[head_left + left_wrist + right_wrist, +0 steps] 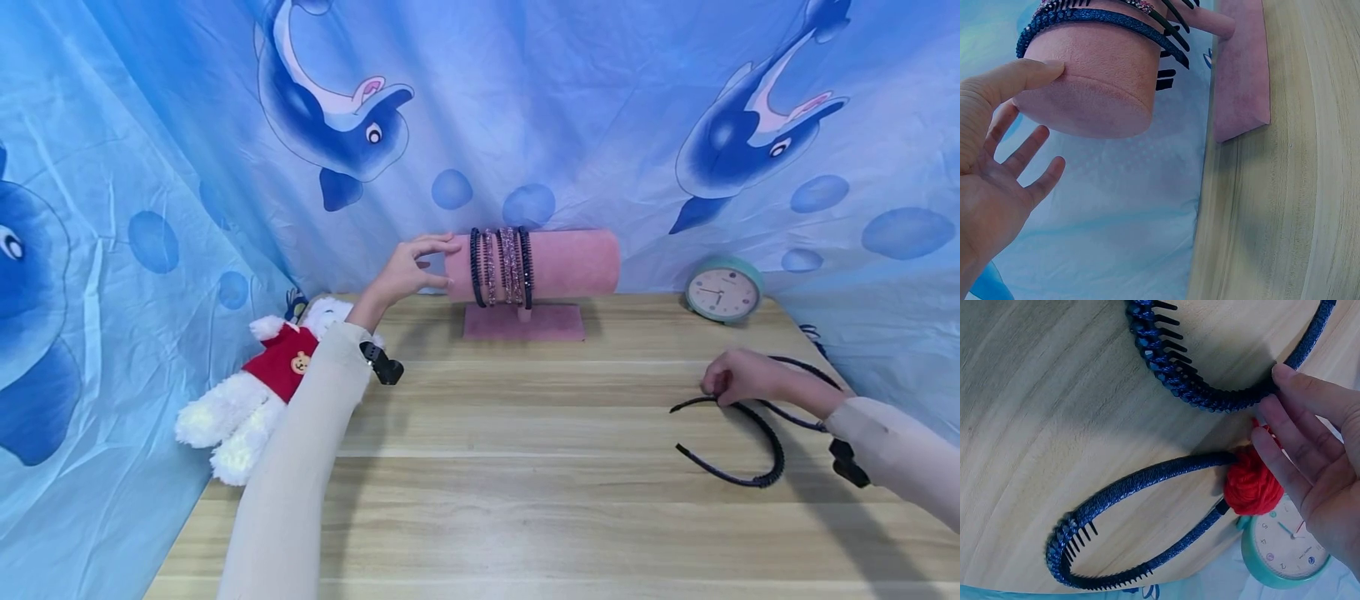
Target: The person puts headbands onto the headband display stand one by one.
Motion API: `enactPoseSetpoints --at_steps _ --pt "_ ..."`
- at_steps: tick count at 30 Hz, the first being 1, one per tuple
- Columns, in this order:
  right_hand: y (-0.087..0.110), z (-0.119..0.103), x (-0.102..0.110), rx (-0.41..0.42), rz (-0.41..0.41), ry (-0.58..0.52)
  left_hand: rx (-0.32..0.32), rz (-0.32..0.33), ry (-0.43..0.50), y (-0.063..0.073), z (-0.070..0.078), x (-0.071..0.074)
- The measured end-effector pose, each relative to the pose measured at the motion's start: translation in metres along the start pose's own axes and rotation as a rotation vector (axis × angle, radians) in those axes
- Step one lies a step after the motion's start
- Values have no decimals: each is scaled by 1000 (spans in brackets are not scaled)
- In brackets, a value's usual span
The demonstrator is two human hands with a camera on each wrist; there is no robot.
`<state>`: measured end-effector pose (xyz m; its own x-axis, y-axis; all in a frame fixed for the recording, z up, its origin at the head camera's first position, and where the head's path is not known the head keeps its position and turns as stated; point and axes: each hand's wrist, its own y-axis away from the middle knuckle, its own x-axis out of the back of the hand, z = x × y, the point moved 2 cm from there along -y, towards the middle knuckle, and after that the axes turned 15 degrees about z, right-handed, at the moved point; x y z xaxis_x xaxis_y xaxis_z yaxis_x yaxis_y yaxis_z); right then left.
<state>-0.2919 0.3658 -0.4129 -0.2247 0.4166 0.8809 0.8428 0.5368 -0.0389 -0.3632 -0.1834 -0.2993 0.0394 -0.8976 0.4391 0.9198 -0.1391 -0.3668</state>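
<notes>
My left hand grips the left end of a pink padded display roll on a stand, thumb on the near side and index finger partly hidden behind it. Several dark and pink glittery headbands sit around the roll. Over the table's right side, my right hand pinches a dark braided headband with comb teeth between thumb and fingers. Another dark toothed headband lies on the table beside it. Close to the right fingers is a red yarn-like ball, hidden in the head view.
A green round clock stands at the back right. A white plush toy in a red shirt lies at the left edge of the wooden table. Behind hangs a blue dolphin-print curtain.
</notes>
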Motion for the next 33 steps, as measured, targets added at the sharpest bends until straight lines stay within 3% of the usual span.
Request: enactPoseSetpoints --at_steps 9,16,25,33 --pt "-14 -6 -10 26 107 100 -8 18 8 -15 -31 -4" --pt "-18 -11 -6 -11 52 18 -18 20 -13 -14 -31 -3" --pt "-1 3 -2 -68 4 70 -15 25 0 -13 -32 -2" --pt "0 4 -2 -118 15 95 -10 12 13 -14 -29 -3"
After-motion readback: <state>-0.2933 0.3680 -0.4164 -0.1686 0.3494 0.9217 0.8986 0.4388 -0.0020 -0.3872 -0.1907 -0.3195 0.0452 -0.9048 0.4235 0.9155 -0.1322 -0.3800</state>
